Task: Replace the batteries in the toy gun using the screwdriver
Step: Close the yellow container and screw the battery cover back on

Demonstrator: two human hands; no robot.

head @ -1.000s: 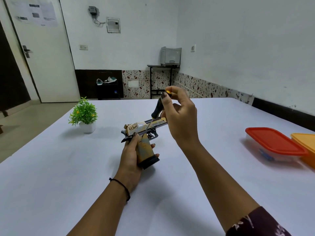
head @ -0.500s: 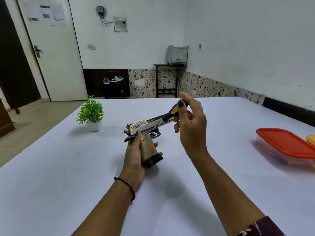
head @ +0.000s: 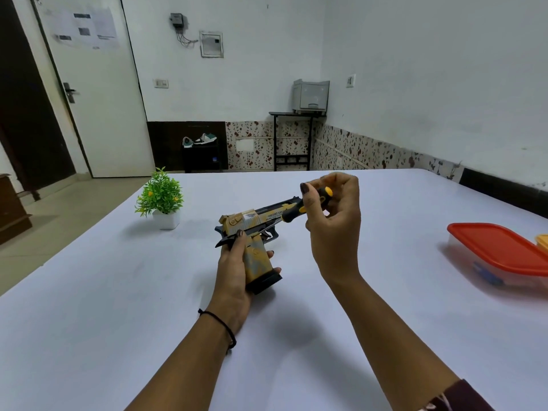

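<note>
Toy gun (head: 252,223) unmoved; screwdriver (head: 294,211) has tilted flatter in right hand (head: 335,232).

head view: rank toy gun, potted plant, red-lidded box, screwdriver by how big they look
1. red-lidded box and toy gun: too close to rank, and the frame edge cuts off the box
2. potted plant
3. screwdriver

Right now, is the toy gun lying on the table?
No, the left hand holds the toy gun by its grip, above the table.

Thin black band (head: 224,323) behind the left hand (head: 234,274); dark-painted nails (head: 304,188); maroon patterned sleeve (head: 458,396) well behind the right hand (head: 335,226)
</note>
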